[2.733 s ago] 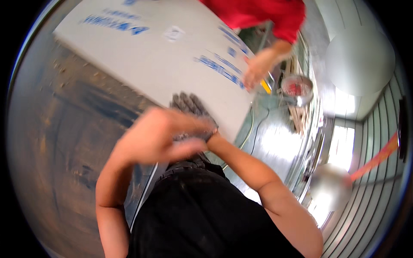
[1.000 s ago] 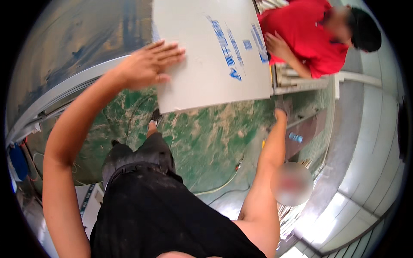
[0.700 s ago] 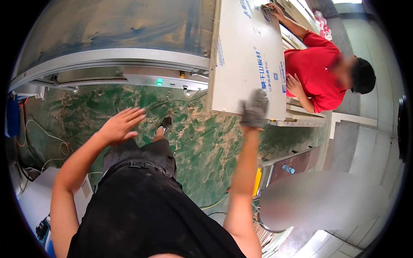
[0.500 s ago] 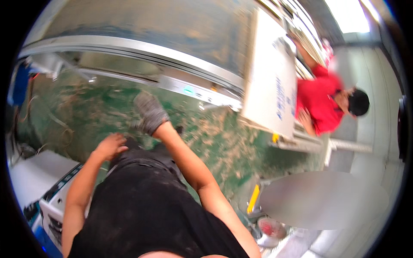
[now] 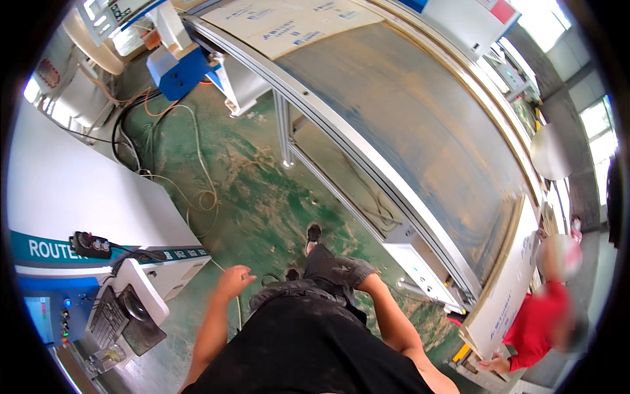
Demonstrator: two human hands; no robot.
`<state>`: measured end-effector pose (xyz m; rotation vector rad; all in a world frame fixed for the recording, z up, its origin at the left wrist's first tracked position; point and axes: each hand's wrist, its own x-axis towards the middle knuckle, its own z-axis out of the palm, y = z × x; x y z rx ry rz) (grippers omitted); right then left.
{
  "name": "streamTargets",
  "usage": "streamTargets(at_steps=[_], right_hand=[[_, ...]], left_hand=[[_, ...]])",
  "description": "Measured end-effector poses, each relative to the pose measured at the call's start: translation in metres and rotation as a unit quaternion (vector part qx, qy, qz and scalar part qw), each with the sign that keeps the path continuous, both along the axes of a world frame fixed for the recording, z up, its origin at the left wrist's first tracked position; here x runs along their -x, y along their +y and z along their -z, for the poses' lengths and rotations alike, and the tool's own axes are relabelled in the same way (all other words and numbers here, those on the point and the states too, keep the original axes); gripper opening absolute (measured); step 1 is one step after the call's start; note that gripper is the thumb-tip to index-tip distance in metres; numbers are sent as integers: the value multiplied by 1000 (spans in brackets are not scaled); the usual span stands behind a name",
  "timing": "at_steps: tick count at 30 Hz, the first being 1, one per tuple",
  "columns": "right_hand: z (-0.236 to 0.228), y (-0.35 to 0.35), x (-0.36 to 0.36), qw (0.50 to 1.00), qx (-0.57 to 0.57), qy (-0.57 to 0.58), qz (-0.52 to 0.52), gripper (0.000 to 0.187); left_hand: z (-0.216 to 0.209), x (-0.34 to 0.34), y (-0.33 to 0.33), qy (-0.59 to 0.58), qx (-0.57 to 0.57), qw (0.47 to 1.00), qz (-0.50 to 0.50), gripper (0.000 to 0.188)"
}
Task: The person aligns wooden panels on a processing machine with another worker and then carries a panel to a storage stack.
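Observation:
My left hand (image 5: 235, 281) is bare and hangs at my left side above the floor. Its fingers are apart, and nothing shows in them. The white machine cabinet (image 5: 98, 177) is the thing nearest to it. A grey knitted glove covers my right hand (image 5: 354, 270), which hangs by my right thigh. Its fingers blend into the dark trousers, so their pose is unclear. Ahead and to the right runs a long conveyor-like table (image 5: 413, 125) with a metal frame and a brown dusty top. Pale printed panels (image 5: 279, 26) lie on its far end.
At lower left are a keyboard (image 5: 108, 318), a power strip (image 5: 92, 244) and a blue control panel (image 5: 62, 315). Cables (image 5: 200, 177) trail across the dusty green floor (image 5: 243, 177). On the right, a person in red (image 5: 538, 322) holds stacked panels (image 5: 502, 289).
My view has swung left, bringing the cabinet and far panels into sight. The person and stacked panels now sit lower right. My right hand has come back beside my thigh.

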<state>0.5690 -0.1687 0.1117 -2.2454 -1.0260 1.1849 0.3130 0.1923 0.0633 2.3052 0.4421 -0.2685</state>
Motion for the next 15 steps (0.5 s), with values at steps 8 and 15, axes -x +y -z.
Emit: streamTargets(at_steps=[8,15], right_hand=[[-25,139,-142,905,-329,-245,111,61],[-40,212,-289,879,-239,-357,208,65]], left_hand=[[13,-72,60,87,14,993,-82,23],[-68,-233,145,21,-29,996,-80,25]])
